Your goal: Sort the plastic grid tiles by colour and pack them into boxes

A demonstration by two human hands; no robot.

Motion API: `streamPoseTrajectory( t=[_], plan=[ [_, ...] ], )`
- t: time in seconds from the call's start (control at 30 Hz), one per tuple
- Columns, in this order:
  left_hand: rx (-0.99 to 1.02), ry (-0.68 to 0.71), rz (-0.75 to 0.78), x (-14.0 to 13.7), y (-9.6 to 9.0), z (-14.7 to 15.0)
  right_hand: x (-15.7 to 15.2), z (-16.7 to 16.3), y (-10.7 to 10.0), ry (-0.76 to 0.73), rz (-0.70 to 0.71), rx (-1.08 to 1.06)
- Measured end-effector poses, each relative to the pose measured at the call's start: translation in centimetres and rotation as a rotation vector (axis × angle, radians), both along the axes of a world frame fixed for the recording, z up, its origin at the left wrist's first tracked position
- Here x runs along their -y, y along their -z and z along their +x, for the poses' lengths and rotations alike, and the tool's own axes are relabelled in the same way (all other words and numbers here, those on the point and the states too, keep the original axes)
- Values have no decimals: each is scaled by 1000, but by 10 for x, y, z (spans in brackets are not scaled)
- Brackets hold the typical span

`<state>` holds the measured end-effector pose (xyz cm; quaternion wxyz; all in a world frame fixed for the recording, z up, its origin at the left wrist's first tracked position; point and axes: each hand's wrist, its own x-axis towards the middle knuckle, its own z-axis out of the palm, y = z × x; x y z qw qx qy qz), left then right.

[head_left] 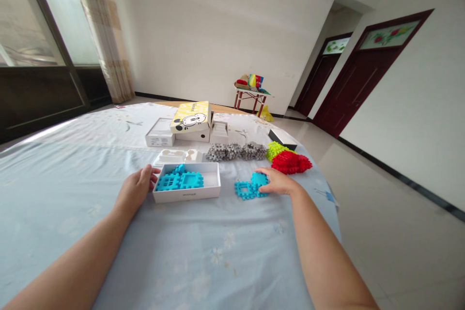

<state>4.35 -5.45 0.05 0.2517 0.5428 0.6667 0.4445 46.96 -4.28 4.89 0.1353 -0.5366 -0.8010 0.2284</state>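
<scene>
A white open box [187,196] stands before me on the cloth, with several blue interlocking building pieces [179,180] in its left part. My left hand [140,184] rests at the box's left end, fingers against its side. To the right of the box, a few more blue pieces [244,190] lie on the cloth. My right hand [278,181] grips one of these, a blue building piece [259,180], between thumb and fingers. Part of that piece is hidden behind the fingers.
Behind lie grey pieces [236,151], with lime-green pieces [276,150] and red pieces [291,162] to the right. A yellow cartoon box [192,117], white boxes [160,138] and a black box [282,139] stand farther back. The round table's edge [336,213] curves at right.
</scene>
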Motion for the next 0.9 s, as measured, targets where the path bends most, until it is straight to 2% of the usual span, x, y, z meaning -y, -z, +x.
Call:
streamPoseTrajectory(
  t=[0.13, 0.3, 0.43, 0.57, 0.73, 0.9],
  plan=[
    [-1, 3, -4, 0, 0, 1, 3, -11, -12, -6, 153, -104],
    [4, 17, 3, 2, -3, 4, 7, -64, -38, -141, 282, -105],
    [27, 2, 15, 2, -3, 6, 1, -115, -49, -247, 287, 65],
    [38, 9, 25, 0, -1, 5, -11, -150, -53, -284, 298, 311],
    [34, 11, 16, 0, -1, 5, -18, -168, -53, -309, 288, 523],
    [19, 11, 5, 1, -3, 5, -17, -171, -50, -325, 252, 550]
  ],
)
